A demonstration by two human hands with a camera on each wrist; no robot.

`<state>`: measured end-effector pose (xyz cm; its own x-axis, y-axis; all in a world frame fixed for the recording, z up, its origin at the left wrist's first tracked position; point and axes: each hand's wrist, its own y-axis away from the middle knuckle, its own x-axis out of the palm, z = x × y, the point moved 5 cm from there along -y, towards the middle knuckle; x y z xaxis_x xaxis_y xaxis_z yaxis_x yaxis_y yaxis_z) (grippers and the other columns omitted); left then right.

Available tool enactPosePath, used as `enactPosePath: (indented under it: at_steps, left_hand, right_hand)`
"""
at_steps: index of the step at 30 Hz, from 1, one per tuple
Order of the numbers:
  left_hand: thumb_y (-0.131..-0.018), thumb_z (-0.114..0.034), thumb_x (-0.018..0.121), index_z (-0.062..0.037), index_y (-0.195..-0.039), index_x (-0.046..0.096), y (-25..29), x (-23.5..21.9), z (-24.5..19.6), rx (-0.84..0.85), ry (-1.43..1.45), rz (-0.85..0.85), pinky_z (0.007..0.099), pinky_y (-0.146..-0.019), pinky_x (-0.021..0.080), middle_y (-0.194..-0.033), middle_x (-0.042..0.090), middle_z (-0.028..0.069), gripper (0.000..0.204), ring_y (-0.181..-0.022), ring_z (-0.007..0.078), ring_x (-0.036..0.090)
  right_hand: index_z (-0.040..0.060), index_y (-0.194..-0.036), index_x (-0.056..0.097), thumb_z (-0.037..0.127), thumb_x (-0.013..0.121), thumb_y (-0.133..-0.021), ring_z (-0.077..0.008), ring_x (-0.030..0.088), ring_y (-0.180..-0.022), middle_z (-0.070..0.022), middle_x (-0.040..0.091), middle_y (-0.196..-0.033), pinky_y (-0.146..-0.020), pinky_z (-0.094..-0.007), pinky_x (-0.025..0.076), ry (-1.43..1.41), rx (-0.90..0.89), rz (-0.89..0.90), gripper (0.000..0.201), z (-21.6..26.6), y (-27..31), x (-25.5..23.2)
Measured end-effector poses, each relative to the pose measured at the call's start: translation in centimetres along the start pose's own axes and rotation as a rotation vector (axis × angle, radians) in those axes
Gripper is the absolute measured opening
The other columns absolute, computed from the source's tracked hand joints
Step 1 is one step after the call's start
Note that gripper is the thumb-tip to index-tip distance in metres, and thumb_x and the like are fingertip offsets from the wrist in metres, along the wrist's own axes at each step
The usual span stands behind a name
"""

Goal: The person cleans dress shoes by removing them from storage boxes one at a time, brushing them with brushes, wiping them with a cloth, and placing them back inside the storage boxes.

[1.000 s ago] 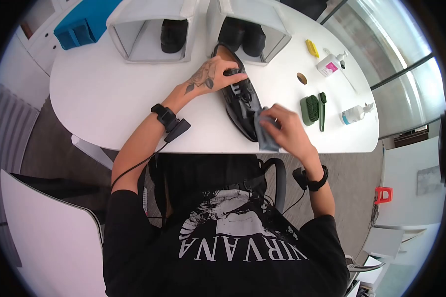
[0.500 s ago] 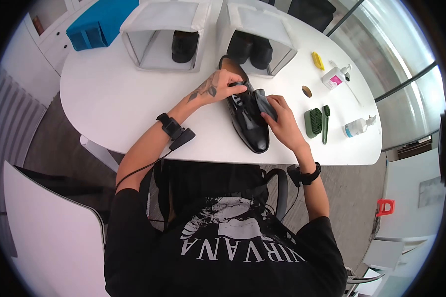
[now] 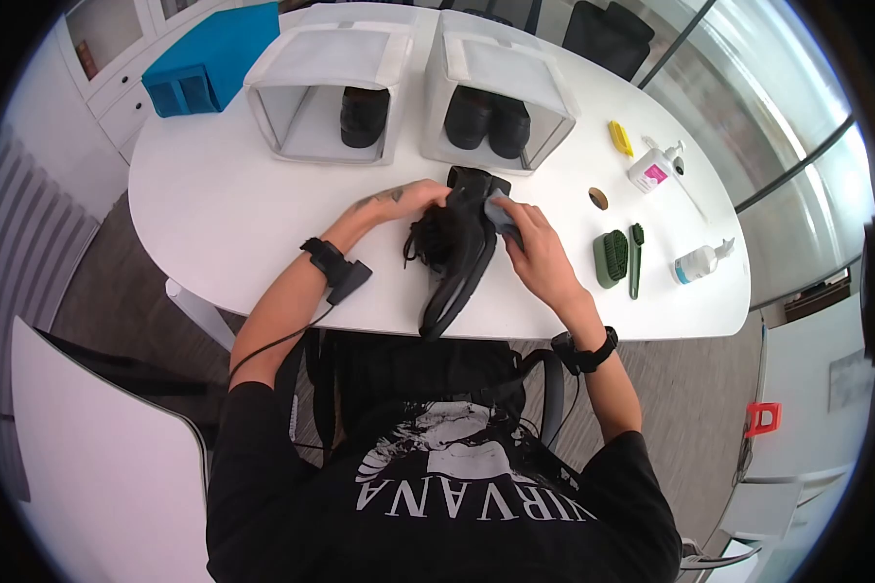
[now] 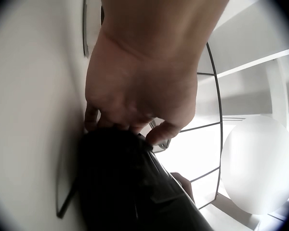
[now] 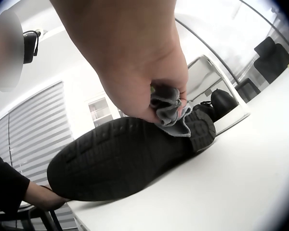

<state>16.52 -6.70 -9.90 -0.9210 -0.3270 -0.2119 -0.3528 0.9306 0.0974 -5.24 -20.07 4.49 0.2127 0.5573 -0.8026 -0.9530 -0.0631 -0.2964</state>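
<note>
A black lace-up shoe (image 3: pixel 474 228) lies tipped on its side on the white table, heel away from the person and toe near the front edge. My left hand (image 3: pixel 420 197) grips it by the collar around the opening; in the left wrist view the fingers curl over the dark rim. In my right hand (image 3: pixel 544 257) is a bunched grey cloth (image 3: pixel 502 215), pressed to the shoe near the heel. The right wrist view shows the ridged black sole (image 5: pixel 111 159) facing that hand, with the cloth (image 5: pixel 173 118) at the border of the heel block.
Two white open-fronted boxes (image 3: pixel 331 60) with black shoes (image 3: pixel 364 117) inside stand behind. A blue case (image 3: pixel 214 63) is back left. On the right are a green brush (image 3: pixel 612 257), a slim green brush (image 3: pixel 636 262), a spray bottle (image 3: pixel 698 264), a pump bottle (image 3: pixel 651 173) and a yellow object (image 3: pixel 620 138).
The shoe has been rolled from upright onto its side, its sole now turned to the right. My right hand moved the cloth from the toe area back along the shoe to the heel.
</note>
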Motion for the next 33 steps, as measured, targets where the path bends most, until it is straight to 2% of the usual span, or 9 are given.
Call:
enactPosePath:
  at_steps: [1,3,4,8,14,20,23,29,33]
  left_hand:
    - [-0.104,-0.029,0.052,0.0032,-0.103,0.066,0.1,0.9,-0.3,-0.001,0.002,-0.005,0.0269,-0.086,0.043,-0.099,0.056,0.0009,0.035,-0.093,0.0100,0.050]
    - [-0.106,-0.039,0.053,0.0055,-0.112,0.068,1.5,2.6,-2.8,0.270,-0.068,-0.395,0.0292,-0.093,0.044,-0.109,0.061,0.0057,0.047,-0.101,0.0135,0.055]
    - [-0.108,-0.048,0.052,0.0090,-0.124,0.066,1.6,3.1,-2.8,0.069,0.037,-0.435,0.0305,-0.104,0.042,-0.121,0.066,0.0111,0.061,-0.112,0.0175,0.058]
    - [-0.109,-0.049,0.049,0.0110,-0.135,0.060,0.9,3.1,-2.6,-0.110,-0.006,-0.246,0.0294,-0.110,0.039,-0.129,0.066,0.0154,0.066,-0.120,0.0193,0.057]
    - [-0.111,-0.047,0.046,0.0076,-0.136,0.059,1.8,3.3,-3.7,-0.057,0.052,-0.470,0.0312,-0.108,0.042,-0.123,0.067,0.0165,0.062,-0.120,0.0218,0.059]
    - [-0.111,-0.022,0.039,-0.0043,-0.141,0.059,1.2,3.4,-3.5,0.132,-0.542,-0.398,0.0395,-0.110,0.044,-0.131,0.062,0.0220,0.040,-0.124,0.0359,0.059]
    - [-0.110,-0.023,0.041,-0.0045,-0.141,0.059,1.3,3.4,-3.3,0.226,-0.514,-0.465,0.0403,-0.109,0.045,-0.129,0.063,0.0213,0.040,-0.124,0.0355,0.059]
    - [-0.113,-0.035,0.039,-0.0040,-0.143,0.057,1.1,3.2,-2.9,-0.021,-0.136,-0.446,0.0364,-0.112,0.042,-0.133,0.063,0.0189,0.047,-0.125,0.0296,0.059]
    - [-0.112,-0.043,0.038,0.0047,-0.142,0.055,-1.1,3.0,0.2,0.033,0.040,-0.403,0.0360,-0.115,0.040,-0.140,0.061,0.0165,0.059,-0.129,0.0250,0.057]
  right_hand:
    - [0.0009,-0.134,0.058,-0.005,0.062,-0.090,-0.0425,0.061,-0.114,-0.0232,0.062,-0.119,-0.097,-0.0447,0.052,0.050,-0.072,-0.023,0.045,0.0,0.0,0.2]
    - [0.0021,-0.136,0.059,-0.005,0.061,-0.091,-0.0418,0.062,-0.114,-0.0227,0.062,-0.121,-0.097,-0.0445,0.052,0.099,-0.139,-0.041,0.045,-0.2,0.0,-0.1]
    - [0.0021,-0.134,0.061,-0.005,0.061,-0.091,-0.0411,0.063,-0.113,-0.0221,0.062,-0.122,-0.096,-0.0440,0.053,0.020,-0.093,-0.013,0.043,-0.3,-0.2,-0.6]
    - [-0.0032,-0.117,0.070,-0.001,0.062,-0.094,-0.0413,0.066,-0.106,-0.0211,0.065,-0.120,-0.093,-0.0433,0.055,0.038,-0.076,-0.063,0.024,-0.3,-2.6,-2.4]
    - [-0.0048,-0.105,0.074,0.003,0.065,-0.092,-0.0448,0.066,-0.101,-0.0247,0.069,-0.103,-0.090,-0.0487,0.055,0.226,-0.169,-0.073,0.017,-2.8,-10.1,-0.1]
    - [-0.0028,-0.106,0.076,0.003,0.070,-0.089,-0.0435,0.068,-0.090,-0.0211,0.070,-0.099,-0.082,-0.0463,0.055,0.164,-0.097,-0.062,0.019,-0.5,-8.0,0.9]
    - [-0.0027,-0.106,0.077,0.001,0.071,-0.087,-0.0400,0.069,-0.088,-0.0191,0.071,-0.100,-0.080,-0.0428,0.055,0.100,-0.067,0.006,0.020,1.9,-5.3,0.4]
    - [-0.0028,-0.105,0.075,-0.005,0.068,-0.084,-0.0390,0.066,-0.098,-0.0181,0.066,-0.101,-0.088,-0.0450,0.055,0.080,-0.229,0.190,0.023,5.6,-3.1,0.8]
    - [-0.0037,-0.106,0.073,-0.006,0.065,-0.085,-0.0400,0.065,-0.103,-0.0193,0.065,-0.103,-0.090,-0.0470,0.054,0.155,-0.218,0.120,0.023,1.7,-6.8,1.5]
